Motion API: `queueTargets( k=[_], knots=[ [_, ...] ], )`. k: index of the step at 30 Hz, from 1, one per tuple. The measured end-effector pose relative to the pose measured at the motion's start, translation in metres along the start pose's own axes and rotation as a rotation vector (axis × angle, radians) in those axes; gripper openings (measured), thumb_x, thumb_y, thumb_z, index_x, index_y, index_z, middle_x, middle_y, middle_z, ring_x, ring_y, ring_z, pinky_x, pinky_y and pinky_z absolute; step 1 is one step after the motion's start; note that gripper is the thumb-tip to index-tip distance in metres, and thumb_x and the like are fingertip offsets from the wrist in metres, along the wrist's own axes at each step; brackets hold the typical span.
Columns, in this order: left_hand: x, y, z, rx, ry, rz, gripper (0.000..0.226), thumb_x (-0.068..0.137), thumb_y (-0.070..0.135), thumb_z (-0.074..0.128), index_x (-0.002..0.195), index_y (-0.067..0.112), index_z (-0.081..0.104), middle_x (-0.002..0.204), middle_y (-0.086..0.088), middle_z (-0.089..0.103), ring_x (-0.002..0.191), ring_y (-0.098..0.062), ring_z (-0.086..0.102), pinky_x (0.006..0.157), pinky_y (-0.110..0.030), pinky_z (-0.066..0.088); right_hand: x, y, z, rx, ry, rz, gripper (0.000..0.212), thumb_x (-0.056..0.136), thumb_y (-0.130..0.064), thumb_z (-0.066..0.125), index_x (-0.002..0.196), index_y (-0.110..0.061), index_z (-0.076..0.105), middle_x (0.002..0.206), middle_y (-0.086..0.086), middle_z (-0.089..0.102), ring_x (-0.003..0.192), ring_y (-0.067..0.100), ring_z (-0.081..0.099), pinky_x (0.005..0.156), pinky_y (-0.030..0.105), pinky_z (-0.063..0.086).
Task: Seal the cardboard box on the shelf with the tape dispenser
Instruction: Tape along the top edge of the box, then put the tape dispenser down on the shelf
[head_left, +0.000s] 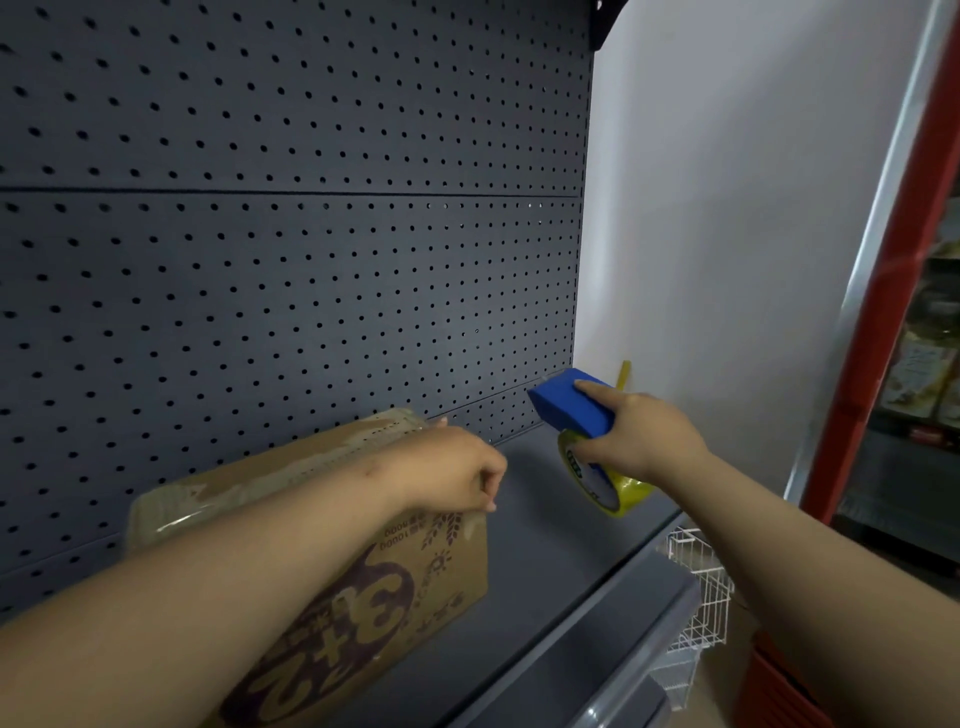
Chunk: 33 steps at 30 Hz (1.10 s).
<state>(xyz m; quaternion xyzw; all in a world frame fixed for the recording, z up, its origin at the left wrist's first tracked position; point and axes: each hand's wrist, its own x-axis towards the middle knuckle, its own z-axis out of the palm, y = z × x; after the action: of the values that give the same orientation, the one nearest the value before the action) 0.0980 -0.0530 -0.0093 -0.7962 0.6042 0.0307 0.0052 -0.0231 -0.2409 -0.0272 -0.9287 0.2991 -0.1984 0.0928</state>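
A brown cardboard box (426, 577) with purple print lies on the dark grey shelf (550, 571), its top flaps covered with clear tape. My left hand (452, 470) rests on the box's right top edge with the fingers curled down over it. My right hand (641, 436) holds a blue tape dispenser (569, 402) with a yellow tape roll (602, 480) in the air, to the right of the box and above the shelf. The dispenser does not touch the box.
A dark pegboard (291, 249) backs the shelf. A white wall (727, 234) stands to the right. A white wire basket (701, 597) hangs below the shelf's right end. A red-framed cabinet (893, 291) stands at the far right.
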Motion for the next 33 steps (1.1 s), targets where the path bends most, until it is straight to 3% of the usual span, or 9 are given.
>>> queueTargets(
  k=[7,15,18,20,22,23,27,29,33],
  knots=[
    [0.005,0.002,0.001,0.044,-0.003,-0.026,0.008,0.085,0.018,0.049,0.083,0.023,0.055,0.085,0.012,0.053,0.102,-0.013,0.052,0.118,-0.044,0.009,0.026,-0.009,0.034,-0.074,0.031,-0.085,0.077,0.081,-0.054,0.058,0.144,-0.046,0.013,0.099,0.007,0.041,0.078,0.024,0.048,0.065,0.032,0.046],
    [0.003,0.004,-0.004,0.046,-0.04,-0.064,0.021,0.089,0.017,0.045,0.101,0.017,0.061,0.116,-0.002,0.053,0.119,-0.017,0.041,0.118,-0.037,0.01,0.042,-0.01,0.082,-0.402,-0.044,-0.414,0.076,0.089,-0.033,0.055,0.146,-0.043,0.005,0.118,0.015,0.043,0.103,0.032,0.049,0.085,0.041,0.042],
    [0.001,0.005,-0.002,0.023,0.03,-0.075,0.024,0.091,0.018,0.038,0.101,0.013,0.06,0.125,-0.002,0.048,0.135,-0.015,0.026,0.118,-0.032,-0.009,0.043,-0.007,0.104,-0.478,-0.129,-0.508,0.078,0.067,-0.054,0.07,0.137,-0.039,0.039,0.097,0.016,0.059,0.08,0.033,0.059,0.063,0.044,0.051],
    [-0.003,0.009,-0.002,0.041,0.067,-0.098,0.029,0.093,0.02,0.032,0.103,0.012,0.058,0.144,0.0,0.037,0.144,-0.012,0.005,0.114,-0.03,-0.018,0.039,-0.008,0.115,-0.481,-0.2,-0.546,0.064,0.073,-0.076,0.042,0.127,-0.042,0.053,0.096,0.019,0.065,0.077,0.033,0.059,0.062,0.046,0.053],
    [-0.006,0.015,-0.002,0.087,0.065,-0.114,0.034,0.093,0.022,0.031,0.113,0.02,0.058,0.154,0.006,0.022,0.145,-0.008,-0.007,0.114,-0.035,-0.021,0.038,-0.011,0.118,-0.488,-0.335,-0.552,0.085,0.07,-0.08,-0.008,0.139,-0.048,0.029,0.131,0.024,0.049,0.112,0.04,0.049,0.096,0.055,0.038],
    [-0.008,0.018,-0.002,0.108,0.069,-0.125,0.038,0.093,0.026,0.03,0.121,0.027,0.056,0.156,0.008,0.018,0.145,-0.008,-0.009,0.113,-0.036,-0.022,0.038,-0.01,0.118,-0.502,-0.341,-0.537,0.091,0.062,-0.079,-0.015,0.143,-0.048,0.012,0.145,0.023,0.033,0.128,0.04,0.036,0.108,0.054,0.022],
    [-0.028,0.025,-0.003,0.059,0.169,-0.222,0.041,0.097,0.04,0.025,0.134,0.042,0.043,0.156,0.017,0.013,0.144,-0.004,-0.006,0.115,-0.036,-0.019,0.048,-0.019,0.093,-0.464,-0.531,-0.444,0.066,0.087,-0.071,0.018,0.144,-0.046,-0.006,0.159,0.013,0.001,0.144,0.035,0.002,0.115,0.051,-0.005],
    [-0.049,0.022,-0.002,0.022,0.29,-0.351,0.043,0.098,0.042,0.021,0.134,0.041,0.043,0.154,0.02,0.02,0.143,-0.001,0.004,0.116,-0.033,-0.015,0.051,-0.029,0.075,-0.322,-0.53,-0.43,0.061,0.093,-0.062,0.022,0.146,-0.042,-0.001,0.159,0.013,0.0,0.145,0.033,0.004,0.117,0.047,0.002],
    [-0.112,0.008,0.016,-0.075,0.867,-0.859,0.054,0.093,0.049,0.012,0.136,0.034,0.04,0.151,0.014,0.029,0.142,-0.007,0.017,0.114,-0.03,-0.01,0.027,-0.067,0.043,0.757,-0.397,-0.259,0.052,0.098,-0.046,0.03,0.146,-0.026,0.024,0.156,0.001,0.023,0.142,0.019,0.021,0.114,0.037,0.018]
  ],
)
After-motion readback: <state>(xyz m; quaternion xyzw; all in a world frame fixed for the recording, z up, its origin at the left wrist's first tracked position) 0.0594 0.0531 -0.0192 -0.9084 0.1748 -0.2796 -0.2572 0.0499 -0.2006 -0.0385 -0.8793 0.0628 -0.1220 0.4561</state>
